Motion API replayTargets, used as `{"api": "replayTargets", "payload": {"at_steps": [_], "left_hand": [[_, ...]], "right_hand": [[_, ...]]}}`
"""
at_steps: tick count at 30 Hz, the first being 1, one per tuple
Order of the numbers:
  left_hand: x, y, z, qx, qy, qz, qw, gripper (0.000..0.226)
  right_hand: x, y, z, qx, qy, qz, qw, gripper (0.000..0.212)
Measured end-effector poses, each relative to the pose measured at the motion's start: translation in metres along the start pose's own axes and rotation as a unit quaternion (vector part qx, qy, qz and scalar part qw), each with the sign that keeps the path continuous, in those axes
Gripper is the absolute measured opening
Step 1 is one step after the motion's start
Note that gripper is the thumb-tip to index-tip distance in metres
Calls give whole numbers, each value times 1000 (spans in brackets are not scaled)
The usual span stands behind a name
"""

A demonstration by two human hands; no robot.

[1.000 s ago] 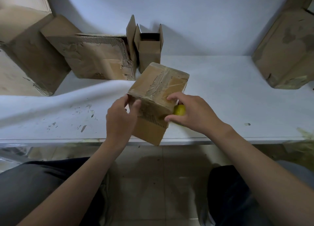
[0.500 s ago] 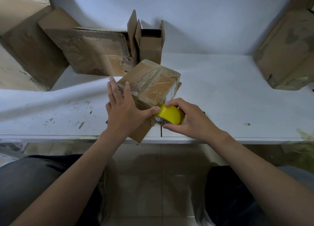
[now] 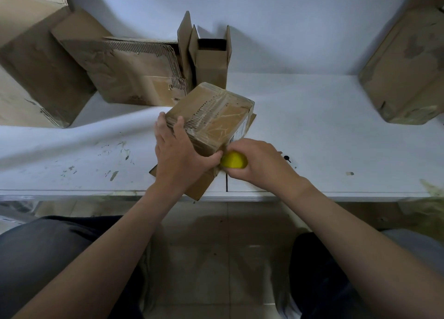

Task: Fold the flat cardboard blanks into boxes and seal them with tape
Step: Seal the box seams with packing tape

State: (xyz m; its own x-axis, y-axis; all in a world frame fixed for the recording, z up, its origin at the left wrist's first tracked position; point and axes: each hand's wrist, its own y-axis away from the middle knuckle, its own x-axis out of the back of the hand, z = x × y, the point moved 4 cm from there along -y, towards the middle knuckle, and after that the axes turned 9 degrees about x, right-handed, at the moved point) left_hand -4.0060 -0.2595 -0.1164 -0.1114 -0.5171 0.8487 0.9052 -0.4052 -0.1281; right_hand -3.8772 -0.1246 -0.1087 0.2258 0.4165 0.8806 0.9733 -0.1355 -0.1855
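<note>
Head view: the cardboard box (image 3: 216, 117) sits tilted at the near edge of the tabletop (image 3: 324, 138), taped face up and a lower corner pointing toward the person. The left hand (image 3: 177, 155) presses straight fingers against its left side. The right hand (image 3: 262, 165) grips a yellow tape roll (image 3: 234, 160) at its near corner. The white label (image 3: 240, 131) is unreadable.

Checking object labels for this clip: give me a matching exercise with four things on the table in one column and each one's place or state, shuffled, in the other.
Things
1. taped box
2. yellow tape dispenser
3. open-topped box
4. worn cardboard piece

Places or states
A. stands upright at the back, flaps up
B. gripped in the right hand
C. sits at the far right of the table
D. tilted at the front edge, left hand pressing its side

Pairs: 1-D, 2-B, 3-A, 4-C
</note>
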Motion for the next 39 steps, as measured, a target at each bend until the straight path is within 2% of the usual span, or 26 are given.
{"api": "replayTargets", "payload": {"at_steps": [5, 9, 14, 19, 21, 24, 28, 30, 35, 37, 39], "left_hand": [[3, -7, -2, -14, -11, -3, 1000, 124], [11, -14, -9, -20, 34, -25, 999, 128], [20, -24, -21, -44, 86, -25, 995, 105], [12, -13, -12, -22, 69, -67, 995, 135], [9, -8, -7, -3, 67, -61, 996, 138], [8, -6, -1, 9, 97, -43, 994, 129], [12, -7, 4, -35, 68, -9, 997, 111], [12, -13, 5, -53, 65, -35, 996, 112], [18, -36, 8, -96, 35, -178, 979, 114], [26, -43, 8, -113, 27, -199, 973, 112], [30, -51, 6, -110, 22, -185, 976, 109]], "right_hand": [[-8, -12, -1, -17, -38, -31, 999, 38], [-3, -11, -3, 1, -45, -44, 998, 36], [-7, -5, -4, 30, 9, -86, 996, 33], [-8, -5, -6, 28, 7, -101, 994, 40], [-7, -4, -4, 25, -3, -113, 993, 48], [-1, 4, 1, 21, -38, -108, 993, 58], [13, 17, 7, 7, -32, -65, 997, 63], [17, 23, 6, 5, -16, -58, 998, 62], [9, 29, -7, -16, -64, -46, 997, 59], [4, 23, -9, -14, -108, -34, 993, 49], [-1, 17, -6, -37, -162, -18, 986, 44]]}}
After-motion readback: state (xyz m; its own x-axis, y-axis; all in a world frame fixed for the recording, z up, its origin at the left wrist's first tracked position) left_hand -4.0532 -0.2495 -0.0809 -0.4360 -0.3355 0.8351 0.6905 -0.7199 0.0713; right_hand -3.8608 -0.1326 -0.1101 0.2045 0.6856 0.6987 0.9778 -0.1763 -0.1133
